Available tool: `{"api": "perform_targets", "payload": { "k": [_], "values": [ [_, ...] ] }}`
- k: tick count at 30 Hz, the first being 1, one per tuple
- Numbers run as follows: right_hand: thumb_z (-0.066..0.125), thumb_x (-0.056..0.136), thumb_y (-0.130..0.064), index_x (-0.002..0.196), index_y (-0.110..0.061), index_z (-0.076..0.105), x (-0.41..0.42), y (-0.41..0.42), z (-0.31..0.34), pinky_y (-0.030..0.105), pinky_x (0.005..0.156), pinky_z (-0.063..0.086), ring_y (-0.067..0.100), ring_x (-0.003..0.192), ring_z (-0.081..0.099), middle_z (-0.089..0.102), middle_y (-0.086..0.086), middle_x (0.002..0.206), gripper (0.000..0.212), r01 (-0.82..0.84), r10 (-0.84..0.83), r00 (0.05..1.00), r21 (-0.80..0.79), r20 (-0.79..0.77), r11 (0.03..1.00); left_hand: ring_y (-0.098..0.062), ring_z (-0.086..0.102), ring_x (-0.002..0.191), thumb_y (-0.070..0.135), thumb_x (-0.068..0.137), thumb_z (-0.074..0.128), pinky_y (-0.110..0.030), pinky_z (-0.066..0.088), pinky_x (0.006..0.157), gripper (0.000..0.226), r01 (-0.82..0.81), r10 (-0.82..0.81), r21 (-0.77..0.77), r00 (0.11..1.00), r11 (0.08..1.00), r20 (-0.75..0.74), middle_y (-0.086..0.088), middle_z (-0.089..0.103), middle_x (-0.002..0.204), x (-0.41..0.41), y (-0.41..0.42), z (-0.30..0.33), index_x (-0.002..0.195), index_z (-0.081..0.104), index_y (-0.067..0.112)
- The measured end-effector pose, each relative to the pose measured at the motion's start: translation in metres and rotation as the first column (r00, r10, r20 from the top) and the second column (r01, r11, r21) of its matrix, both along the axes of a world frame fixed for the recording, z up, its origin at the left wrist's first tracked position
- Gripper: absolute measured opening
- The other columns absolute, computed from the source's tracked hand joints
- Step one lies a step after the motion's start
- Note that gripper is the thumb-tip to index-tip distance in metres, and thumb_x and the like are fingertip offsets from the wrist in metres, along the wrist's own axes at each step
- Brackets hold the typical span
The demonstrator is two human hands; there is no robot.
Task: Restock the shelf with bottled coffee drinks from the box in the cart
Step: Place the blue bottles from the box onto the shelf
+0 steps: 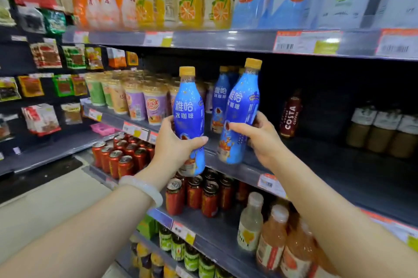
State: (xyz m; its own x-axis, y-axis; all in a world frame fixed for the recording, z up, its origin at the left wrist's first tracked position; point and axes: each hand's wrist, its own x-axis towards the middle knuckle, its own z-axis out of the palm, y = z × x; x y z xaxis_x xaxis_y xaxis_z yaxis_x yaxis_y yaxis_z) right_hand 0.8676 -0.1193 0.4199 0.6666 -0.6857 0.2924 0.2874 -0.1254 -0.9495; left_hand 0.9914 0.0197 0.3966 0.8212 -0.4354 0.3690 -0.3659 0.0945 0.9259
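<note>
I hold two blue coffee bottles with yellow caps in front of the middle shelf (328,178). My left hand (174,142) grips the lower part of one blue bottle (188,108), upright and just short of the shelf's front edge. My right hand (260,135) grips the second blue bottle (241,105), tilted slightly right, its base over the shelf's front edge. More blue bottles (220,96) stand on the shelf right behind them. The box and the cart are out of view.
A dark Costa coffee bottle (290,114) stands right of the blue ones, with bare dark shelf around it. Brown glass bottles (382,132) sit far right, milk-tea cups (135,101) left. Red cans (194,191) fill the shelf below; juice cartons stand above.
</note>
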Motion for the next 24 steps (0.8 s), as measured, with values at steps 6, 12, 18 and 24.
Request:
{"api": "perform_targets", "payload": {
  "k": [6,12,18,24],
  "values": [
    [0.074,0.072,0.0,0.095,-0.024,0.056,0.027,-0.033,0.004,0.034,0.081,0.053,0.019,0.089,0.066,0.068,0.002,0.099,0.037,0.139,-0.139,0.99,0.014,0.023,0.99,-0.017,0.06,0.096,0.011,0.056,0.088,-0.033,0.049,0.086,0.076,0.043,-0.042,-0.009,0.998,0.999,0.041,-0.003,0.061,0.109,0.04,-0.034,0.01,0.119,0.045,0.01],
    [0.079,0.07,-0.006,0.112,-0.023,0.052,0.05,-0.047,-0.011,0.035,0.087,0.053,0.017,0.098,0.066,0.067,0.002,0.109,0.053,0.281,-0.281,0.957,-0.012,-0.066,0.96,-0.021,0.062,0.098,0.007,0.056,0.088,-0.041,0.051,0.091,0.075,0.158,-0.157,-0.036,0.987,0.987,0.028,-0.005,0.063,0.111,0.074,-0.074,0.018,0.118,0.045,0.011],
    [0.075,0.073,-0.001,0.114,-0.023,0.052,0.062,-0.049,-0.026,0.03,0.082,0.052,0.014,0.093,0.065,0.067,0.0,0.105,0.052,0.353,-0.355,0.932,-0.036,-0.076,0.935,-0.012,0.059,0.088,0.006,0.058,0.086,-0.021,0.045,0.075,0.068,0.28,-0.277,-0.045,0.959,0.959,0.067,-0.001,0.061,0.105,0.102,-0.094,0.022,0.113,0.046,0.012],
    [0.074,0.075,-0.003,0.126,-0.017,0.048,0.065,-0.046,-0.028,0.03,0.083,0.052,0.014,0.098,0.065,0.065,0.003,0.114,0.058,0.386,-0.386,0.918,-0.02,-0.084,0.922,-0.016,0.063,0.096,0.01,0.058,0.087,-0.033,0.053,0.085,0.075,0.366,-0.362,-0.051,0.93,0.929,0.064,-0.003,0.064,0.111,0.12,-0.106,0.018,0.121,0.047,0.01]
  ]
}}
